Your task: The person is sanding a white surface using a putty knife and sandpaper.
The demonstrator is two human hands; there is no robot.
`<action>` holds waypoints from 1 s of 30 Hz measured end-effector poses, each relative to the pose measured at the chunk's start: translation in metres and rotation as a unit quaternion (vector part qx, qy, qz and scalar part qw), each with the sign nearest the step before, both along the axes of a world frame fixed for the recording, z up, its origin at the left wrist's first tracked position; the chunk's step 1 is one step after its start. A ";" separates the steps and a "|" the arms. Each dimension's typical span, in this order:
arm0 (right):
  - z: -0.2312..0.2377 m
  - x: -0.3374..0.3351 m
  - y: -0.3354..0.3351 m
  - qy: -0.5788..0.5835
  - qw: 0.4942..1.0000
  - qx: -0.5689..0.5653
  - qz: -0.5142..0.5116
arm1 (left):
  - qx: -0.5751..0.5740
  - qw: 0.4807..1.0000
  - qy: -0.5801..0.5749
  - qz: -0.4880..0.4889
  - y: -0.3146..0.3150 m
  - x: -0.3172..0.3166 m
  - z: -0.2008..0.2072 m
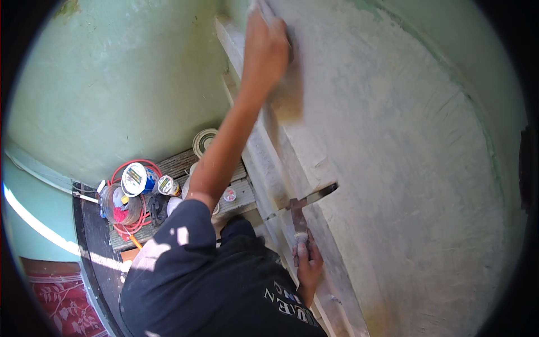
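Observation:
My left hand (266,48) is raised high against the pale, patchy wall (393,140), its fingers curled. It presses close to the surface, but motion blur and the hand itself hide what it grips; a pale edge shows above the fingers. Lower down, my right hand (309,267) is closed round the handle of a scraper (298,219). The scraper's wide blade (320,194) points up and to the right, beside a pale ledge (264,163) running along the wall.
At left, a slatted wooden platform (179,163) carries a white-lidded tub (134,178), a small tub (167,185), a clear container (120,208) and a coiled red hose (132,227). A round lid (205,140) lies near the green wall (129,95). Red patterned fabric (67,303) is at lower left.

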State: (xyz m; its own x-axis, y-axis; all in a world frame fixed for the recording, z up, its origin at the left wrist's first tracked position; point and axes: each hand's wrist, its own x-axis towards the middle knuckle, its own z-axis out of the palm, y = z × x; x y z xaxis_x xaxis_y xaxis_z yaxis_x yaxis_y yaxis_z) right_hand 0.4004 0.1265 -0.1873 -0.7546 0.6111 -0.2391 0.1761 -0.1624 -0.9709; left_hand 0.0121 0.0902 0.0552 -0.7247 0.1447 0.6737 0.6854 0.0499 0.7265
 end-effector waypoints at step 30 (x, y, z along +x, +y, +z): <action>-0.002 0.000 -0.002 0.063 0.998 -0.019 0.009 | 0.101 0.978 0.182 0.031 0.017 0.081 0.012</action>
State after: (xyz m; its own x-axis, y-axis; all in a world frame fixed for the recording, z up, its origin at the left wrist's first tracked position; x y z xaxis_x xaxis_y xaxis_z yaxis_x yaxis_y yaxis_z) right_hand 0.4004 0.1241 -0.1891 -0.7904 0.5901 -0.1642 0.0556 -0.1978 -0.9787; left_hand 0.0928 0.1068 0.0675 -0.4356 -0.0547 0.8985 0.9001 -0.0191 0.4352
